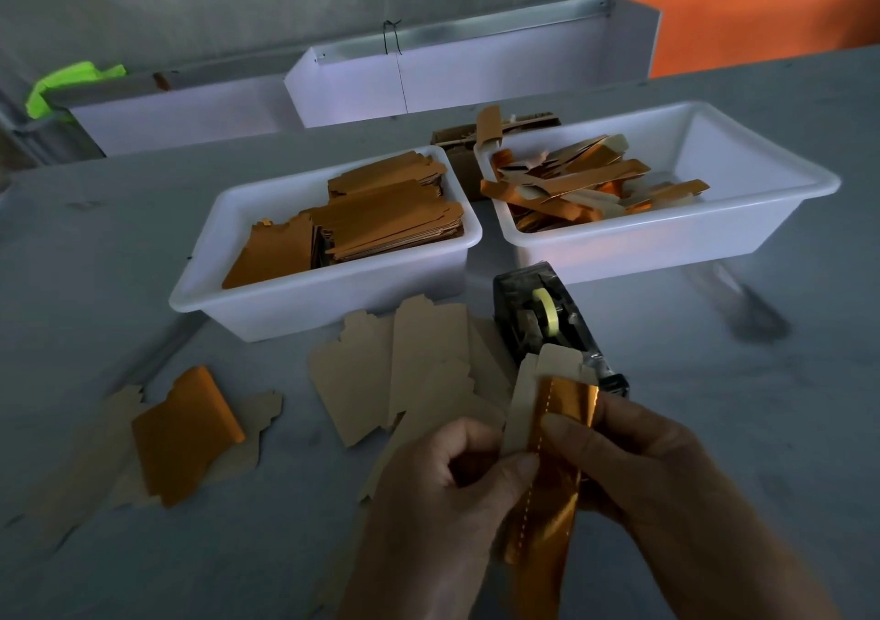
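Both of my hands hold a folded gold-orange carton blank (547,491) upright near the bottom middle of the view. My left hand (443,505) grips its left edge with thumb and curled fingers. My right hand (638,472) pinches its right side, thumb on the shiny front near a dotted crease. The blank's pale inner flap (557,367) sticks up at the top. A black tape dispenser (547,319) with a yellowish roll stands just behind the blank.
A white bin (333,286) at centre left holds stacked flat orange blanks. A second white bin (714,233) at right holds several folded cartons. Loose blanks (409,371) lie on the grey table, one orange piece (185,433) at the left. White dividers (476,76) stand at the back.
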A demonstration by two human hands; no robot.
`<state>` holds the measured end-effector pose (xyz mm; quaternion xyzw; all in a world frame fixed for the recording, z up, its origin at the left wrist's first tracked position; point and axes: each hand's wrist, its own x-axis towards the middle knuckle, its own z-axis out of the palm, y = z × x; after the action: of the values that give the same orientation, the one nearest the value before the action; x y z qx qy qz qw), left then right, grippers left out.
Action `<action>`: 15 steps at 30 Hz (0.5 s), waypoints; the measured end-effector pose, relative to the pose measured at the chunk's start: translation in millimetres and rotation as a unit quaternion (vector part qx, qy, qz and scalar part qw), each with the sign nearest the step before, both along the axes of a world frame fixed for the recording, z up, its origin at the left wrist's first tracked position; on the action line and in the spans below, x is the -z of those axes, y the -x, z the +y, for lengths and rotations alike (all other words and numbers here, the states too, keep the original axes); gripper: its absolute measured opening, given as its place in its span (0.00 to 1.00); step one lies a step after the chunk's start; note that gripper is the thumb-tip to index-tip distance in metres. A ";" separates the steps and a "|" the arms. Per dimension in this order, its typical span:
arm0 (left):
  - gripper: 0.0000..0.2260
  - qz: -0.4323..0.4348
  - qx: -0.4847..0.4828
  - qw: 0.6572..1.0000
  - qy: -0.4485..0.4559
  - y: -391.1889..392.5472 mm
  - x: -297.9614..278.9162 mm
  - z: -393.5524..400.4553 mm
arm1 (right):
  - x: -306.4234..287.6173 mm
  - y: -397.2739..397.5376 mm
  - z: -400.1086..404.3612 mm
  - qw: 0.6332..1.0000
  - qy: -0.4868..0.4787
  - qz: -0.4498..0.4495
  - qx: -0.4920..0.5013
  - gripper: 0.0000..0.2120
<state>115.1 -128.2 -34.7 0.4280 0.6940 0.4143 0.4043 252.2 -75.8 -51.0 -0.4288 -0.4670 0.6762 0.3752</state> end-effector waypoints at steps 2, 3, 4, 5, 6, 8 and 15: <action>0.07 0.033 -0.043 0.998 -0.025 -4.0 2.6 -2.1 | 0.5 2.1 -1.7 1.000 -0.004 0.002 0.020 0.10; 0.08 0.063 -0.062 0.995 -0.047 -6.1 5.2 -3.0 | 1.2 3.1 -2.6 1.000 -0.004 0.002 0.028 0.10; 0.08 0.094 -0.078 0.990 -0.071 -9.5 6.4 -3.9 | 2.2 3.8 -3.3 0.999 -0.006 0.001 0.034 0.10; 0.08 0.127 -0.087 0.984 -0.094 -13.3 7.9 -4.2 | 2.5 4.7 -4.4 0.999 -0.007 0.000 0.040 0.10; 0.09 0.175 -0.086 0.974 -0.112 -17.3 8.4 -4.8 | 3.5 5.4 -5.2 0.999 -0.011 -0.003 0.045 0.09; 0.10 0.313 -0.035 0.939 -0.135 -23.5 13.7 -3.4 | 4.3 7.4 -6.6 0.999 -0.011 0.002 0.052 0.06; 0.17 0.598 0.067 0.798 -0.039 -36.8 21.6 -6.5 | -4.2 9.5 -14.2 0.998 -0.014 -0.003 0.054 0.04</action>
<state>151.9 -134.7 -56.3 0.6512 0.7509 0.0747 -0.0812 242.7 -90.0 -46.8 -0.4501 -0.4535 0.6470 0.4162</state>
